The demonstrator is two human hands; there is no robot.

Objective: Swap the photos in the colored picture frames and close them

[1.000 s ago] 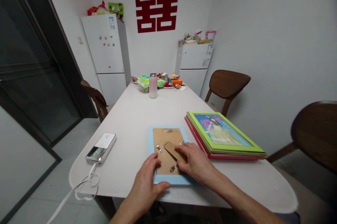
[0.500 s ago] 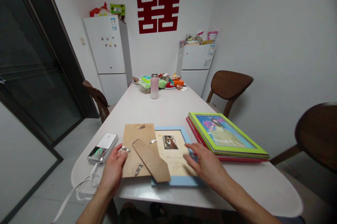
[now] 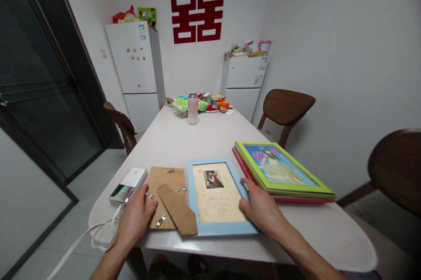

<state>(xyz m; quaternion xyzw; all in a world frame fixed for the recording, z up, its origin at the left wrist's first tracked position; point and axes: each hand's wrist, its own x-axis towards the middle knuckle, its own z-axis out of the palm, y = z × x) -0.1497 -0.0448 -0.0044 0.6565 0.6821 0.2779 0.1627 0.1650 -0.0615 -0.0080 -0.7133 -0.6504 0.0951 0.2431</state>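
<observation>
A brown frame backing board [image 3: 166, 178] with metal clips and a fold-out stand leg [image 3: 179, 212] lies on the table at the left. My left hand [image 3: 136, 212] is closed on its left edge, thumb over the board and fingertips partly hidden. Beside it, a light-blue picture frame [image 3: 226, 229] lies face up, holding a cream print [image 3: 215, 207] with a small photo of a couple. My right hand [image 3: 261, 205] grips the frame's right side, thumb on the front and the other fingers around the outer edge. The board's leg touches or slightly overlaps the frame's left side.
Right of the blue frame is a stack of frames, a lime-green picture frame [image 3: 283, 166] on top. A power bank [image 3: 128, 185] with a white cable [image 3: 75, 245] lies left. A pink bottle [image 3: 193, 109] and packets stand at the table's [image 3: 210, 137] far end. Wooden chairs [image 3: 287, 106] flank it.
The backing board has moved left and toward me, off the blue frame, with my left hand. My right hand has closed on the frame's right side.
</observation>
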